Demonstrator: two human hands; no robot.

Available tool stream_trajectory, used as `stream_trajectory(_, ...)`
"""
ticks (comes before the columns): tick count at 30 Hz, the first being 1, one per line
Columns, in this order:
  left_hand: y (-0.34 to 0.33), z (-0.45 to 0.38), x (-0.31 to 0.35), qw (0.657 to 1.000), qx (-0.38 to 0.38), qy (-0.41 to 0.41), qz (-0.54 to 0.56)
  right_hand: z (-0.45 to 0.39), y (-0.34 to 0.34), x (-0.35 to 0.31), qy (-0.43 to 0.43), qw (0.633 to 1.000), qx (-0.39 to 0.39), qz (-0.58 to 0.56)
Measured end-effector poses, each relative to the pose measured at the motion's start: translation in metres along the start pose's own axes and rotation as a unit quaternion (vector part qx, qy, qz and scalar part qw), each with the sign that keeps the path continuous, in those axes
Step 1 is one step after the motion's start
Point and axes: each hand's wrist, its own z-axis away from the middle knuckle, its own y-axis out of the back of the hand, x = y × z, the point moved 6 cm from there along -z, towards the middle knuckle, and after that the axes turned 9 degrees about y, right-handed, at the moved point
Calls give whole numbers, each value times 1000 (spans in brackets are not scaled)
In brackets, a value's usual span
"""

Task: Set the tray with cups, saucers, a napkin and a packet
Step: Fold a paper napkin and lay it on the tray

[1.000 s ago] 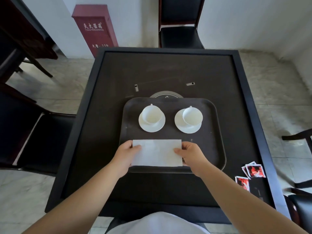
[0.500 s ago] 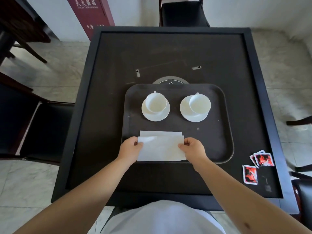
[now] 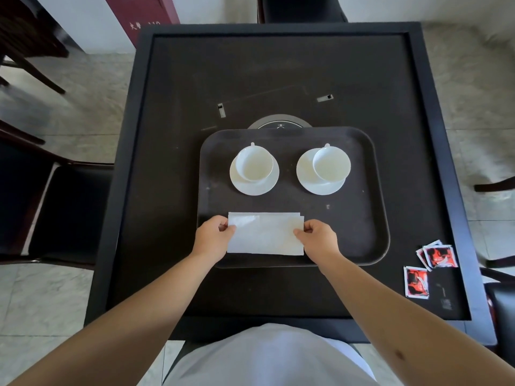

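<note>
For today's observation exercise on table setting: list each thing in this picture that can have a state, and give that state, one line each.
Left cup: upright, empty, on its saucer.
Right cup: upright, empty, on its saucer, off-centre.
Napkin: folded, lying on the tray, pinched at both ends.
Left hand: pinching the napkin.
Right hand: pinching the napkin.
Packets: sealed as far as visible, on the table beside the tray.
Tray: flat on the table.

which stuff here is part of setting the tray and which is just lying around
Part of the job:
tray
left cup on its saucer
right cup on its saucer
napkin, pinched by left hand and right hand
red packets on the table

Lying about:
chairs
red cabinet
</note>
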Motion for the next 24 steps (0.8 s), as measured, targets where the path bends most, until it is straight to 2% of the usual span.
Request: stream_trajectory(24,0,-14,-8,1000,22,-14,14,-7,-1,-3,10,998,54,23)
